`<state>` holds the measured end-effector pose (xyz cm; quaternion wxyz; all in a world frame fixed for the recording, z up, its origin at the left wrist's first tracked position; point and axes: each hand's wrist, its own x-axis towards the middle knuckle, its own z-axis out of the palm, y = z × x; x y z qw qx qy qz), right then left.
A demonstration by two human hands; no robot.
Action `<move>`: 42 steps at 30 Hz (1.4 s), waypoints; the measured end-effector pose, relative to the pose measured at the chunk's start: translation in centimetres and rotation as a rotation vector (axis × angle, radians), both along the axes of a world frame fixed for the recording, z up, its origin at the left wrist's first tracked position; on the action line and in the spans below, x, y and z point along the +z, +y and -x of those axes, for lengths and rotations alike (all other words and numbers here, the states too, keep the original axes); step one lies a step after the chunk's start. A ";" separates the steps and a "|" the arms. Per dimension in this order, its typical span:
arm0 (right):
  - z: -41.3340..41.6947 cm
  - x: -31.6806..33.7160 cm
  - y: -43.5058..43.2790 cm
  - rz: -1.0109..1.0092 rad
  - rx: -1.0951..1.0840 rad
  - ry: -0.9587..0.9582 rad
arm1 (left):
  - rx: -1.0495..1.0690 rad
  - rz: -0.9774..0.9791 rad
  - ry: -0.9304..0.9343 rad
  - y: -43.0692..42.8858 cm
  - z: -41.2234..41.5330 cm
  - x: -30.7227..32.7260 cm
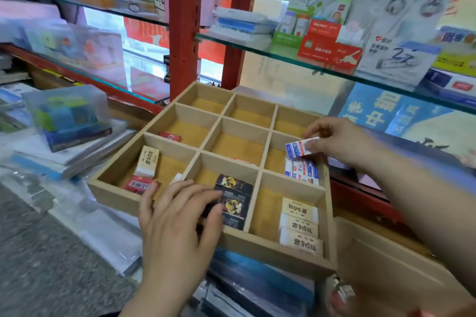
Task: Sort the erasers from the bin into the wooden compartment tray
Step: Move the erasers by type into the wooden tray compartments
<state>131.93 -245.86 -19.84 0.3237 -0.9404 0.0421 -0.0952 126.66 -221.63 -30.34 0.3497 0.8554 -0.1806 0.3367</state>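
Right now the right hand (337,141) pinches a blue-and-white eraser (300,148) between thumb and fingertips, just above the wooden tray's (113,194) right-middle compartment, where a blue-and-white stack (302,171) already lies. The left hand (175,216), fingers curled over the tray's near wall, grips a black eraser (235,201) in the near-centre compartment. Three cream erasers (300,225) fill the near-right compartment; a single cream eraser (147,161) and a red eraser (137,184) lie near-left, a second red eraser (170,136) left-middle. The left forearm enters from the tray's near side, the right from its right.
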 end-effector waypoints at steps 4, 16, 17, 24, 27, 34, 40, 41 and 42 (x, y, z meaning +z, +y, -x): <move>-0.5 -1.0 0.2 0.066 0.024 0.004 | 0.008 -0.008 0.000 -0.2 -0.1 0.1; -1.1 0.4 0.1 0.696 0.204 -0.102 | -0.011 -0.013 -0.014 0.0 -0.3 -0.2; -1.2 0.6 0.5 0.603 0.208 -0.130 | -0.016 -0.014 -0.017 0.1 -0.4 -0.2; -1.2 -0.1 1.5 0.658 0.331 0.082 | -0.074 -0.014 0.003 0.8 -0.3 -0.1; -0.6 0.3 1.1 0.577 0.318 0.133 | -0.088 -0.002 0.002 1.2 -0.4 -0.2; -1.1 1.9 5.2 0.377 0.324 -0.050 | 0.060 0.192 -0.041 2.9 -1.2 -0.2; -3.4 0.9 15.4 0.464 0.647 -0.050 | 0.242 0.345 0.214 6.2 -2.1 0.1; -3.9 0.4 16.8 0.541 0.711 -0.072 | 0.231 0.352 0.242 6.5 -2.1 0.1; -4.3 -0.1 17.9 0.651 0.765 -0.104 | 0.220 0.349 0.255 6.6 -2.0 0.0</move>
